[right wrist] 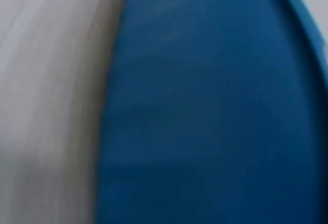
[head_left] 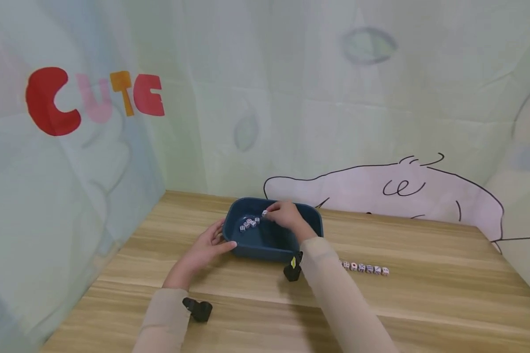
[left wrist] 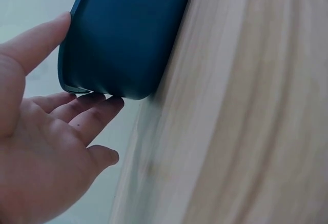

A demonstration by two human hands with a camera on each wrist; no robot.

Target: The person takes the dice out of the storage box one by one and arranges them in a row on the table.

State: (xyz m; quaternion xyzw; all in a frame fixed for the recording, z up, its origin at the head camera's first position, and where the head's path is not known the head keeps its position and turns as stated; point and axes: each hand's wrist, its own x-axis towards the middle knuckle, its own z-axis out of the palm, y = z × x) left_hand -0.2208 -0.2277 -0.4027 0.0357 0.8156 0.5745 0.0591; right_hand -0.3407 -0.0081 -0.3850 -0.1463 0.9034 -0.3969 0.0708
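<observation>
The right hand (head_left: 284, 214) pinches a die (head_left: 264, 213) over the blue bin (head_left: 265, 253); the left hand (head_left: 208, 247), spread wide, touches its near-left corner. Left of the right hand, loose dice (head_left: 253, 224) lie inside; to its near right, a dice row (head_left: 361, 267) sits on the tabletop (head_left: 424, 304).

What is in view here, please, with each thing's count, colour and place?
basin: one, dark blue, on the table
loose dice: about five, white, in the basin
held die: one, white, in the right hand
row of dice: at least six, white, on the table, right of the basin
table: one, light brown, under the basin
backdrop: one, mostly pale green, behind the table
CUTE letters: four, red, pink, orange, on the backdrop
drawn figure: one, pale, low on the backdrop
wrist cameras: two, black, at the sleeves
sleeves: two, beige, lower head view
left hand: one, bare, at the basin's left end
right hand: one, bare, grip on the held die
</observation>
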